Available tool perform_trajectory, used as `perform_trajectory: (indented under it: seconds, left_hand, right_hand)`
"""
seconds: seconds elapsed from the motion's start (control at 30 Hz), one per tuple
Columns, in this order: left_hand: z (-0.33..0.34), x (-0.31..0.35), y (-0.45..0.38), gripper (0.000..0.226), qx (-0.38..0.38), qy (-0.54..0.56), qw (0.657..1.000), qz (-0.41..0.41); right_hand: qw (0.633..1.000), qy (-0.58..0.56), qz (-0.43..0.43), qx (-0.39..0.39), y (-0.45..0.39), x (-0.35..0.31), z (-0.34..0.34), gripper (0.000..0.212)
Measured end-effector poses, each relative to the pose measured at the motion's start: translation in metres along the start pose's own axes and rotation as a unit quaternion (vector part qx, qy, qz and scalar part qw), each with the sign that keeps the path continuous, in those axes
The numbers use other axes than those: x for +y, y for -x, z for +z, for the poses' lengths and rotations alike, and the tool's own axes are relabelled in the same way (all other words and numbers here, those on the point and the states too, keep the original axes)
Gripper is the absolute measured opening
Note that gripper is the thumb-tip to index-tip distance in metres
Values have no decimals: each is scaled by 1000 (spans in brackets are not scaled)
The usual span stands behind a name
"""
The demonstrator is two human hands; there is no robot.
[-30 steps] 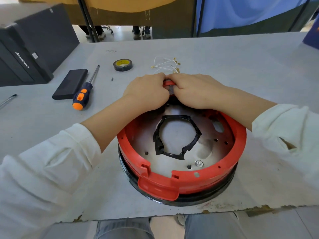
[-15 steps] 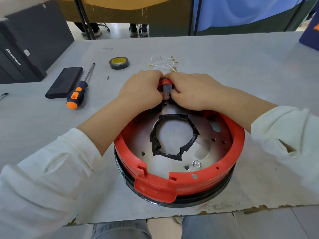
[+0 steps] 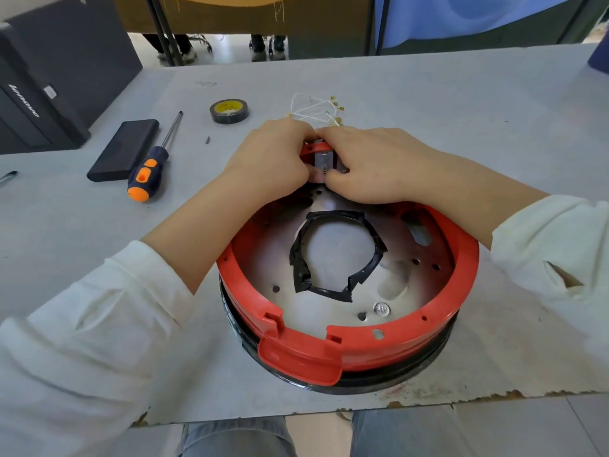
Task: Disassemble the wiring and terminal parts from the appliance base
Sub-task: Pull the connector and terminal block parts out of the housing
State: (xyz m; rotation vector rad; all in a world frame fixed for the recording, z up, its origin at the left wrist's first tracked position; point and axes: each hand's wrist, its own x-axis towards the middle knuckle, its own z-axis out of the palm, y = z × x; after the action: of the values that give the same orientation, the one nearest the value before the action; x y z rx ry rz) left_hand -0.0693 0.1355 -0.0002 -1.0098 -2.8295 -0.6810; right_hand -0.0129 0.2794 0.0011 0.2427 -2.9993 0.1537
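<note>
The round appliance base point(image 3: 379, 344), red-rimmed over a black ring, lies on the grey table near its front edge. Its metal floor has a central hole edged with black tape point(image 3: 303, 258). At the far rim sits a small grey metal terminal part point(image 3: 323, 159). My left hand point(image 3: 273, 156) and my right hand point(image 3: 372, 163) meet there, fingers curled round the rim and thumbs pinching the terminal part from both sides. Just beyond my knuckles lies a bundle of white wires with brass terminals point(image 3: 316, 107), loose on the table.
An orange-and-blue screwdriver point(image 3: 151, 163) and a flat black block point(image 3: 123, 148) lie to the left. A roll of black tape point(image 3: 229, 111) stands behind them, a small screw point(image 3: 207, 139) nearby. Black computer cases point(image 3: 43, 84) fill the far left corner.
My hands have parted slightly at the far rim, showing more of the grey terminal part between the thumbs. The base has not moved on the table.
</note>
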Motion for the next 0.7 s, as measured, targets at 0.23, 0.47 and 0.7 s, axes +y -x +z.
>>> perform_trajectory:
  seconds: [0.23,0.47,0.7]
  left_hand:
    - [-2,-1,1,53,-1,12,1000,-14]
    - [-1,-4,0,37,-5,-16,1000,-17]
    - [-1,-5,0,32,-6,-9,1000,-15]
  right_hand:
    - [999,-28,16,-7,-1,5,1,38]
    - [997,-61,30,-27,-3,5,0,26]
    - [998,-48,27,-9,0,5,-1,18]
